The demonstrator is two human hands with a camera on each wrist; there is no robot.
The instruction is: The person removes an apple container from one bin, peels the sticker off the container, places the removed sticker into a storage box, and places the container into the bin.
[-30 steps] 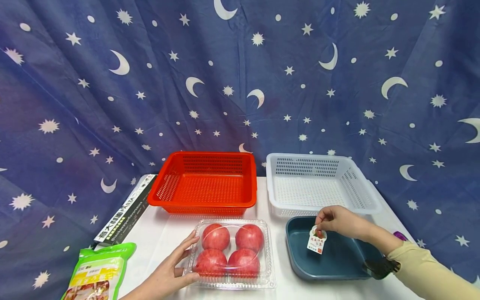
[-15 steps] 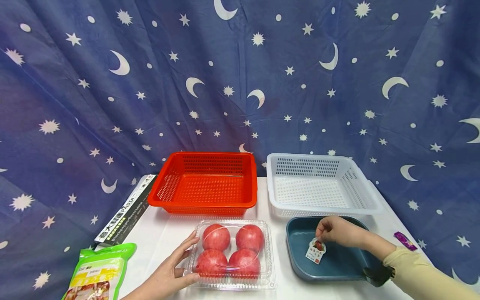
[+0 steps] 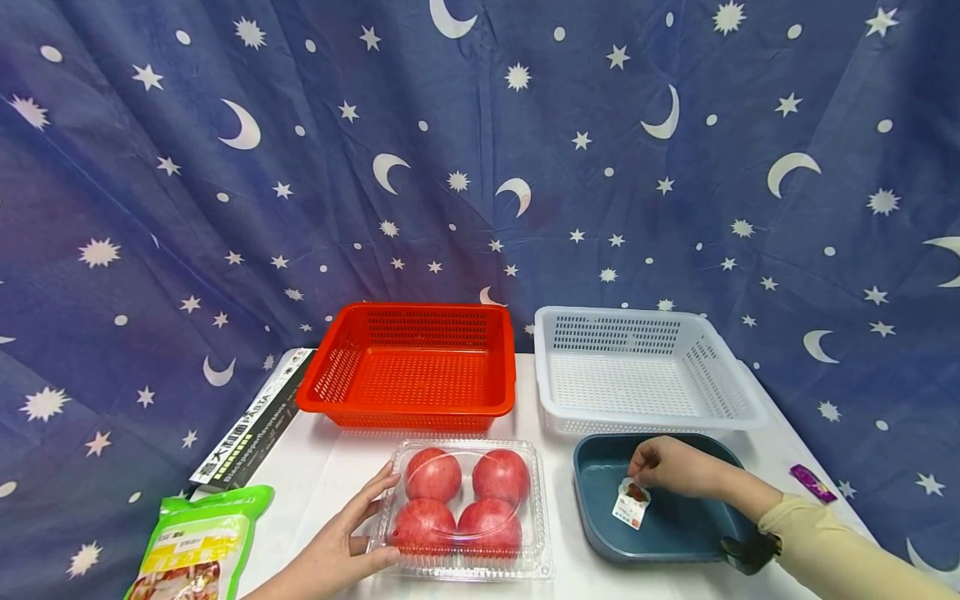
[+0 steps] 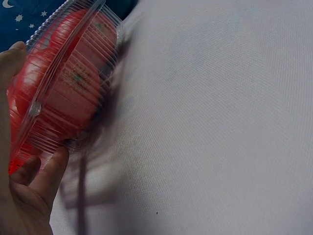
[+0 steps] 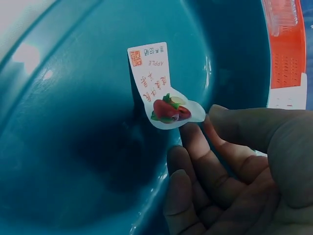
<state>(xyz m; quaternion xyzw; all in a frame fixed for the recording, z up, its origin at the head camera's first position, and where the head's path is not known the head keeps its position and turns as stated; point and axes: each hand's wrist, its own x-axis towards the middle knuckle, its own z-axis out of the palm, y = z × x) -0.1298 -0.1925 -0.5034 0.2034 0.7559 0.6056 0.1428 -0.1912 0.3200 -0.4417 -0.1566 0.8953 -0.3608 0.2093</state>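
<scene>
A clear plastic clamshell box (image 3: 534, 508) with several red apples (image 3: 498, 477) inside stands on the white table. My left hand (image 3: 330, 546) holds its left side, the thumb at the near edge and the other fingers along the side. In the left wrist view, fingertips (image 4: 58, 159) touch the box's ribbed wall. Thumb and index finger of my right hand (image 3: 682, 468) pinch the narrow end of a small white fruit label (image 5: 151, 73), printed with fruit and the word APPLE. The label hangs inside a dark blue-green basin (image 3: 596, 533), over its bottom.
A red mesh basket (image 3: 405, 410) and a white mesh basket (image 3: 645, 415) stand behind. At the left lie a black and white pasta box (image 3: 255, 437) and a green food bag (image 3: 198, 533). A small purple packet (image 3: 813, 483) lies at the right.
My right hand has lowered the label deeper into the basin. Moving the right forearm has uncovered the purple packet. My left hand and the box of apples stay put.
</scene>
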